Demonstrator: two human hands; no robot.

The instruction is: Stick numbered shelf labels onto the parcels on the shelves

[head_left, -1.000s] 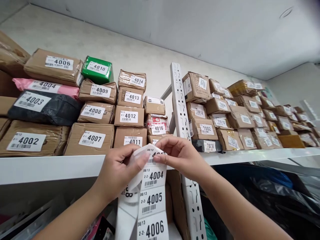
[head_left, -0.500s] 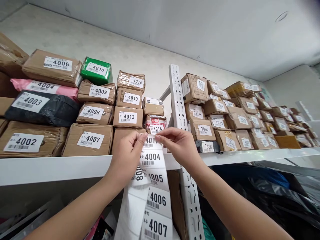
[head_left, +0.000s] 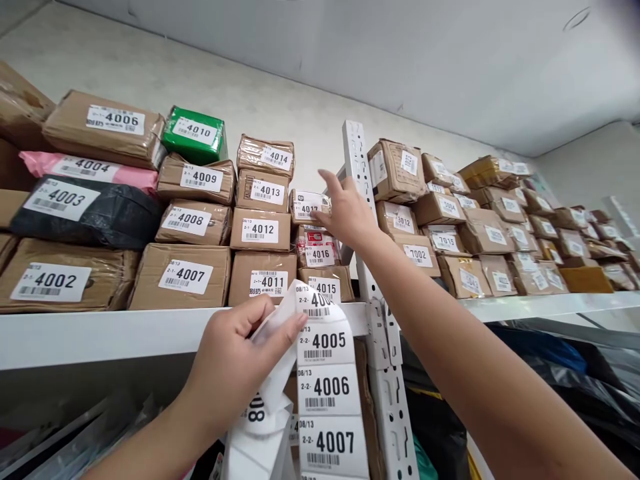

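Note:
My left hand (head_left: 240, 357) pinches a strip of printed number labels (head_left: 330, 387) between thumb and fingers. The strip hangs down in front of the shelf, with 4005, 4006 and 4007 readable; its backing folds over behind. Up on the shelf, my right hand (head_left: 350, 210) is at the front of a small cardboard box (head_left: 300, 219). Its thumb is on or close to a label reading 4017 (head_left: 306, 208) on that box, and its index finger stretches out above. Below this box are a red and white parcel marked 4016 (head_left: 320, 255) and a box marked 4015 (head_left: 343, 277).
A white metal shelf (head_left: 110, 337) runs across, carrying stacked, labelled parcels on both sides. Beside my right forearm rises a perforated white upright (head_left: 361, 160). To the left are a green parcel (head_left: 200, 155) and a black bag parcel (head_left: 120, 217). Dark bags (head_left: 555, 393) fill the lower right.
My right hand has gone from the strip's top up to the small box. The 4017 label has moved from the strip onto that box. My left hand and the strip are slightly lower.

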